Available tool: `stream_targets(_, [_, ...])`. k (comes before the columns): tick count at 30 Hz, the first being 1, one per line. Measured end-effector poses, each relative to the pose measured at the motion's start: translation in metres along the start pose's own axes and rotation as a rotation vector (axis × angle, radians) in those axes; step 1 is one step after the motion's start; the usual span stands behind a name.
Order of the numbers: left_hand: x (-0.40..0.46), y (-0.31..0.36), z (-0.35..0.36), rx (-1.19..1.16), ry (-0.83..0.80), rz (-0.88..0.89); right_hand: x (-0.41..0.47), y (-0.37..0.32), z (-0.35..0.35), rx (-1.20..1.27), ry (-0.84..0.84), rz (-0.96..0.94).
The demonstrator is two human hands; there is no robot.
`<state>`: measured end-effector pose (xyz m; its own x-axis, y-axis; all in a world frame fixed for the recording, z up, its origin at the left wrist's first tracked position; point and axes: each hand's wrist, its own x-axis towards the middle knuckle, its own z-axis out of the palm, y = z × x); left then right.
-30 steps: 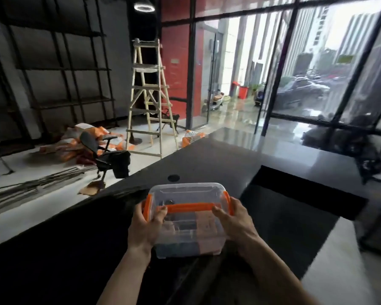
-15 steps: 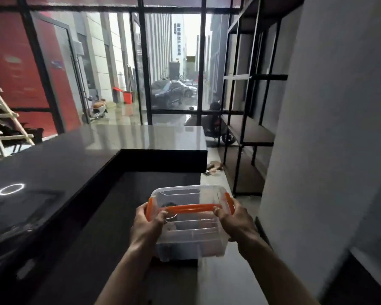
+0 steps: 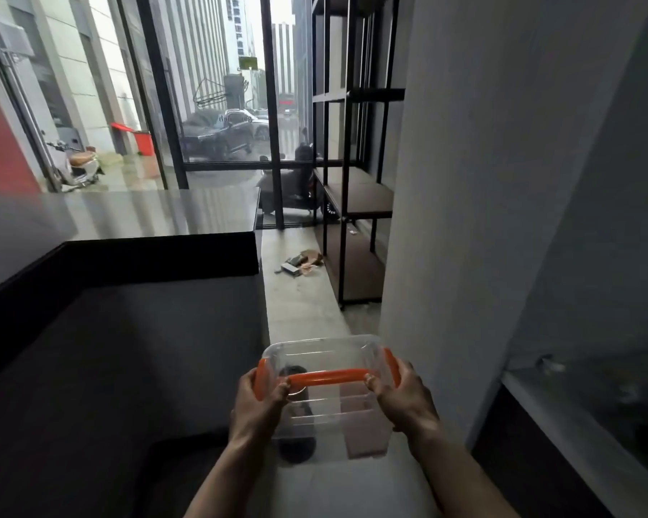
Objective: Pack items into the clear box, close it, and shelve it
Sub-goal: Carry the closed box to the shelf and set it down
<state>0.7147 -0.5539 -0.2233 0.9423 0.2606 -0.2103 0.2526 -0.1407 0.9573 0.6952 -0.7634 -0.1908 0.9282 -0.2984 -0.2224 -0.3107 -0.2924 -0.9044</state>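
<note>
I carry the clear box (image 3: 324,416) in the air in front of me, low in the head view. Its lid is on, with an orange handle and orange side clips. My left hand (image 3: 257,403) grips its left side and my right hand (image 3: 404,400) grips its right side. Dark and pale items show blurred through the plastic. A black metal shelf unit (image 3: 356,198) with brown boards stands ahead on the right, beyond the box.
A black counter (image 3: 120,330) fills the left, with a narrow concrete floor aisle (image 3: 300,304) between it and a grey wall (image 3: 464,181) on the right. Debris (image 3: 300,263) lies on the floor ahead. Glass walls and scooters stand beyond.
The view has swung right, from the counter and ladder to the aisle and shelf unit. The box has left the counter and stays held in both hands.
</note>
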Motion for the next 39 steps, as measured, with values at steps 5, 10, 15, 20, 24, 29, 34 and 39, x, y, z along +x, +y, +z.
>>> stream_targets(5, [0.026,0.008,0.018,-0.018,0.0,0.017,0.029,0.004,-0.001,0.047,-0.018,0.015])
stream_targets(10, [0.077,0.017,0.033,-0.048,-0.011,0.043,0.081,-0.009,0.009,0.038,-0.022,-0.013])
stream_targets(15, [0.146,0.024,0.045,-0.073,0.006,0.052,0.147,-0.028,0.031,0.014,-0.033,-0.041])
stream_targets(20, [0.262,0.048,0.062,-0.134,-0.019,0.068,0.251,-0.066,0.066,-0.003,0.006,-0.029])
stream_targets(24, [0.348,0.078,0.077,-0.137,-0.05,0.057,0.328,-0.102,0.084,-0.022,0.057,-0.005])
stream_targets(29, [0.438,0.118,0.105,-0.146,-0.085,0.048,0.417,-0.141,0.09,-0.012,0.09,0.014])
stream_targets(34, [0.531,0.151,0.144,-0.109,-0.076,0.062,0.52,-0.17,0.098,0.008,0.096,0.011])
stream_targets(39, [0.642,0.18,0.192,-0.053,-0.011,0.06,0.647,-0.194,0.112,0.027,0.093,-0.021])
